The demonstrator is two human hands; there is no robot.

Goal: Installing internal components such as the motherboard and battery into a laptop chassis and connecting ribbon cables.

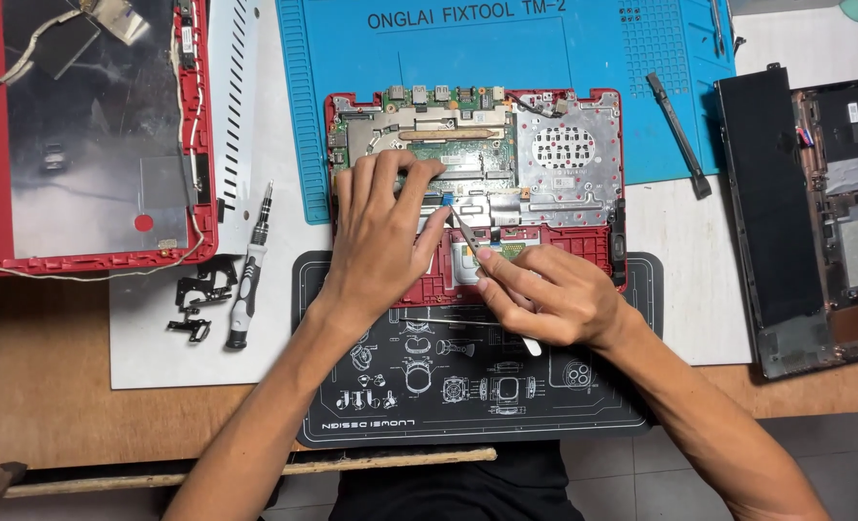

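On black mat (pixel 352 405): red laptop base (pixel 598 246), internals exposed. Left hand (pixel 381 241) flat on board (pixel 448 150), fingers spread, grasping nothing. Right hand (pixel 544 294) pinches tweezers (pixel 465 232), tip near blue tab. Screwdriver (pixel 248 275) lies left.

I see glossy red plastic on the opened laptop base (pixel 474 183), its inner shields dull grey metal. Under it lies a matt blue rubbery mat (pixel 506 58) (ribbed at its edge); nearer me, a matt black mat (pixel 467 396) on rough brown wood (pixel 53 386).
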